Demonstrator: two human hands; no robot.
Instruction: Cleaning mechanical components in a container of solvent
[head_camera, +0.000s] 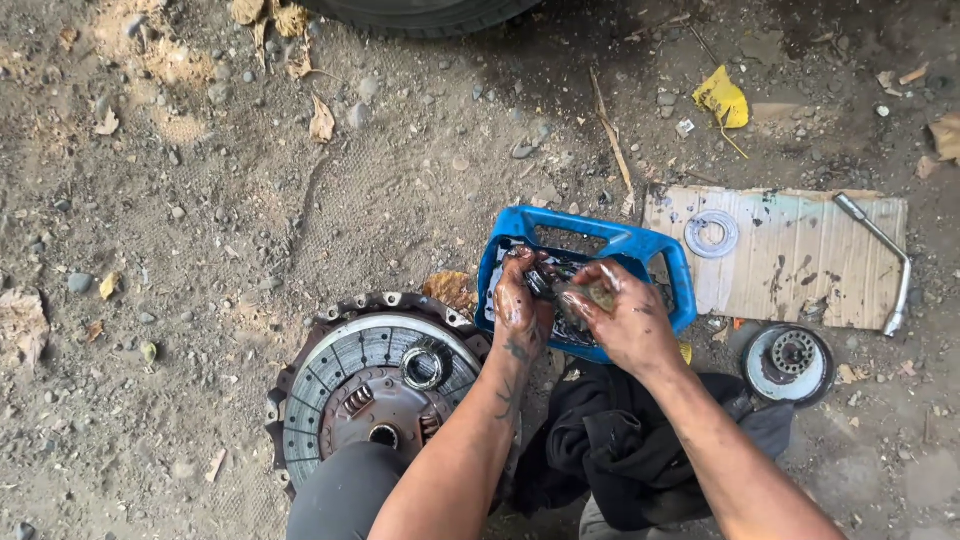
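Over the blue tray (640, 243), both hands grip a small greasy part (572, 293).

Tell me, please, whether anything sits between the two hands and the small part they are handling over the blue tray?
Nothing visible does. The left hand and right hand already grip the small greasy part directly, above the blue tray.

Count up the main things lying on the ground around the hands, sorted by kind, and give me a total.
Blue plastic tray: 1
Clutch disc assembly: 1
Round metal hub part: 1
Flat metal ring: 1
Bent wrench: 1
Cardboard sheet: 1
Dark cloth: 1
Total: 7
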